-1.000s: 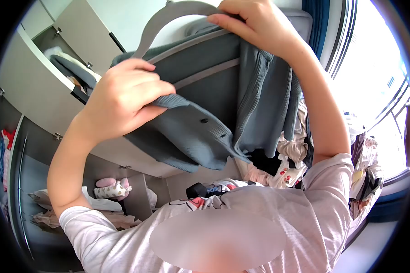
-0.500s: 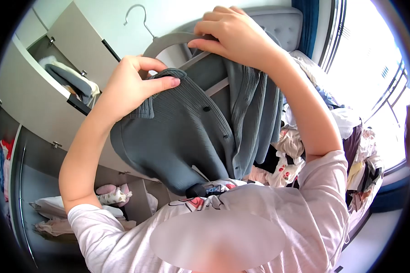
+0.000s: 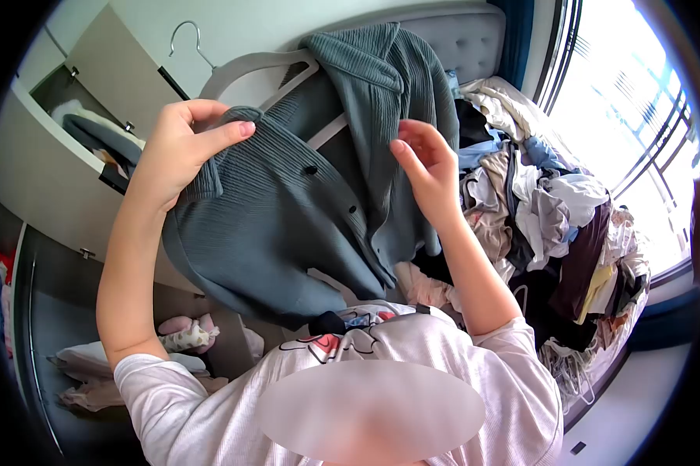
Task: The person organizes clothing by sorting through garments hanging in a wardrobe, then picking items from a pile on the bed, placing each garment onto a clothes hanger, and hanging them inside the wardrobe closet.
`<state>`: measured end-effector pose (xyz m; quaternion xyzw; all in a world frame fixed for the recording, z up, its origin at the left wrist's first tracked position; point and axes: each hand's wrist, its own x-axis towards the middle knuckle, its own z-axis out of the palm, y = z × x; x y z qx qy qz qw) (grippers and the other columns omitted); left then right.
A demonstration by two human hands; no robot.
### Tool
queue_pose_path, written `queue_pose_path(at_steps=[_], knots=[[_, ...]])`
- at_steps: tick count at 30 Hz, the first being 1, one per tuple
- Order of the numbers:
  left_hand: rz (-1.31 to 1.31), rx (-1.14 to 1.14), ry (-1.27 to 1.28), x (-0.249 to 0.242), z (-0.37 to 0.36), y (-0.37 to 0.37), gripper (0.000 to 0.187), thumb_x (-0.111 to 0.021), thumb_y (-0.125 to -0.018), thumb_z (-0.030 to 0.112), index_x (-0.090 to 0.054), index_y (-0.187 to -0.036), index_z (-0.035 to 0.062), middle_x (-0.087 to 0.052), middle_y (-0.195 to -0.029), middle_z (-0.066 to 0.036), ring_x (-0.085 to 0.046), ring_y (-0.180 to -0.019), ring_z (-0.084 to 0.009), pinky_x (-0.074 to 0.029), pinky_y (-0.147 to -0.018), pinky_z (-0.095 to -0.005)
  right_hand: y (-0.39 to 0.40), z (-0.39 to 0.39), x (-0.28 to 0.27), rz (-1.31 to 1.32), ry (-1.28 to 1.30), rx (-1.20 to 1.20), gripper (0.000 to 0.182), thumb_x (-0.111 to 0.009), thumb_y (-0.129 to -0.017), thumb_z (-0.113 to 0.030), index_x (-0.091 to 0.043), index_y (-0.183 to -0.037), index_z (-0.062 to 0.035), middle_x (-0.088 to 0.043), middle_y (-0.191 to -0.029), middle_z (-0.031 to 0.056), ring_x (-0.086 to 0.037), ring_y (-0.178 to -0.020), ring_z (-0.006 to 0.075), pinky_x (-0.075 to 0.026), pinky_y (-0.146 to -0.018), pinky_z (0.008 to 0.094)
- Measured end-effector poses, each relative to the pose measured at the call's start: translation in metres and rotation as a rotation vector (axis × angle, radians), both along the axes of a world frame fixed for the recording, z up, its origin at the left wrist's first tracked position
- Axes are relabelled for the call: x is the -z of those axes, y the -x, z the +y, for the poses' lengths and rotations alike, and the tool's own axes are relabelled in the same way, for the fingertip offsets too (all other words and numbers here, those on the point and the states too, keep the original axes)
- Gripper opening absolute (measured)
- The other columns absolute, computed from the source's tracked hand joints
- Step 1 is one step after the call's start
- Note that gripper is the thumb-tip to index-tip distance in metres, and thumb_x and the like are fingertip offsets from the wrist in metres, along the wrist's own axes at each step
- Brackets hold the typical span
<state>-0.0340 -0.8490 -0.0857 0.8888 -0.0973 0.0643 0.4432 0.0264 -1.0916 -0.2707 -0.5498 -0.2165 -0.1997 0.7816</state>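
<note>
A dark grey-green ribbed cardigan (image 3: 249, 225) with black buttons hangs open at the front on a light grey hanger (image 3: 245, 70) with a metal hook. My left hand (image 3: 187, 147) pinches its collar edge between thumb and fingers at the left shoulder. On the other side the hanger's shoulder lies inside the cardigan, covered by the ribbed collar. My right hand (image 3: 431, 167) is beside the right front panel, fingers loosely curled and thumb apart from them. Whether its fingertips touch the cloth is hard to tell.
Clothes (image 3: 536, 202) lie heaped on a bed with a grey tufted headboard (image 3: 462, 46). White hangers (image 3: 571, 373) cluster at the bed's near edge. To the left, cabinet doors (image 3: 128, 58) stand open, and folded clothes (image 3: 101, 365) rest on a lower shelf.
My right hand has let go of the hanger's top and come down beside the right front panel. That side of the cardigan now covers the hanger's shoulder. My left hand keeps its pinch.
</note>
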Motion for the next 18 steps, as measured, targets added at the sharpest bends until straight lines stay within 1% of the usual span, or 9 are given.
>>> queue_pose_path(at_steps=[3, 4, 7, 8, 11, 12, 15, 16, 18], knots=[[-0.02, 0.004, -0.046, 0.0, -0.006, 0.0, 0.015, -0.071, -0.08, 0.007, -0.067, -0.09, -0.0039, -0.066, -0.08, -0.003, -0.058, -0.073, -0.0063, -0.045, -0.071, -0.0196, 0.002, 0.004, -0.018, 0.014, -0.008, 0.03, 0.031, -0.072, -0.081, -0.008, -0.059, -0.107, 0.002, -0.062, -0.086, 0.0009, -0.057, -0.077, 0.006, -0.047, -0.072, 0.0212], [-0.023, 0.005, -0.059, 0.0, -0.009, 0.0, 0.015, -0.071, -0.08, 0.008, -0.067, -0.089, -0.0038, -0.066, -0.08, -0.003, -0.058, -0.073, -0.0063, -0.045, -0.071, -0.0195, 0.007, 0.004, -0.024, 0.062, 0.015, 0.009, 0.031, -0.074, -0.078, -0.007, -0.06, -0.104, 0.0027, -0.063, -0.082, 0.0012, -0.058, -0.075, 0.0065, -0.048, -0.071, 0.0212], [-0.035, -0.001, -0.03, 0.005, -0.007, -0.004, 0.016, -0.071, -0.08, 0.009, -0.067, -0.088, -0.0038, -0.066, -0.081, -0.003, -0.058, -0.074, -0.0062, -0.045, -0.071, -0.0194, 0.012, 0.013, -0.017, -0.062, 0.119, 0.062, 0.03, -0.075, -0.077, -0.006, -0.062, -0.102, 0.0031, -0.063, -0.08, 0.0024, -0.058, -0.074, 0.0069, -0.049, -0.071, 0.0217], [-0.023, -0.018, -0.026, 0.005, -0.007, -0.004, 0.016, -0.071, -0.08, 0.01, -0.067, -0.088, -0.0037, -0.066, -0.081, -0.003, -0.058, -0.073, -0.0062, -0.045, -0.071, -0.0195, 0.016, 0.017, -0.013, -0.069, 0.106, 0.073, 0.025, -0.076, -0.075, -0.006, -0.063, -0.094, 0.0026, -0.064, -0.079, 0.0039, -0.058, -0.072, 0.0079, -0.049, -0.07, 0.0226], [0.013, -0.042, -0.003, 0.005, -0.008, -0.005, 0.016, -0.071, -0.081, 0.01, -0.067, -0.089, -0.0036, -0.066, -0.081, -0.003, -0.058, -0.073, -0.0061, -0.045, -0.07, -0.0198, 0.024, 0.021, -0.008, -0.065, 0.238, 0.076, 0.019, -0.075, -0.074, -0.006, -0.063, -0.086, 0.0021, -0.062, -0.075, 0.0048, -0.059, -0.07, 0.0092, -0.049, -0.068, 0.0232], [0.021, -0.033, 0.01, 0.005, -0.009, -0.004, 0.017, -0.071, -0.081, 0.01, -0.067, -0.089, -0.0036, -0.066, -0.081, -0.003, -0.058, -0.072, -0.0062, -0.045, -0.07, -0.0198, 0.028, 0.025, -0.012, -0.074, 0.246, 0.08, 0.018, -0.075, -0.073, -0.006, -0.06, -0.079, 0.0017, -0.059, -0.072, 0.0059, -0.059, -0.067, 0.0121, -0.048, -0.065, 0.0245], [0.026, -0.019, 0.031, 0.009, -0.011, -0.005, 0.017, -0.07, -0.081, 0.01, -0.067, -0.09, -0.0037, -0.067, -0.082, -0.004, -0.058, -0.071, -0.0063, -0.046, -0.069, -0.0198, 0.031, 0.034, -0.017, -0.172, 0.321, 0.101, 0.018, -0.073, -0.073, -0.003, -0.055, -0.076, 0.0012, -0.052, -0.069, 0.0024, -0.052, -0.066, 0.0098, -0.043, -0.065, 0.0229], [0.022, -0.016, 0.035, 0.011, -0.011, -0.005, 0.018, -0.07, -0.081, 0.011, -0.067, -0.091, -0.0038, -0.067, -0.082, -0.004, -0.059, -0.071, -0.0063, -0.046, -0.068, -0.0197, 0.033, 0.04, -0.019, -0.172, 0.288, 0.092, 0.02, -0.072, -0.07, -0.003, -0.054, -0.074, 0.0018, -0.05, -0.067, 0.0041, -0.052, -0.064, 0.0122, -0.043, -0.063, 0.0243], [0.061, -0.018, 0.043, 0.011, -0.01, -0.004, 0.025, -0.072, -0.08, 0.013, -0.066, -0.095, -0.0055, -0.067, -0.086, -0.006, -0.06, -0.077, -0.0078, -0.047, -0.073, -0.021, 0.033, 0.047, -0.018, -0.139, 0.292, 0.149, 0.019, -0.073, -0.069, -0.003, -0.055, -0.074, 0.0016, -0.052, -0.068, 0.0047, -0.052, -0.064, 0.0124, -0.043, -0.062, 0.0244]])
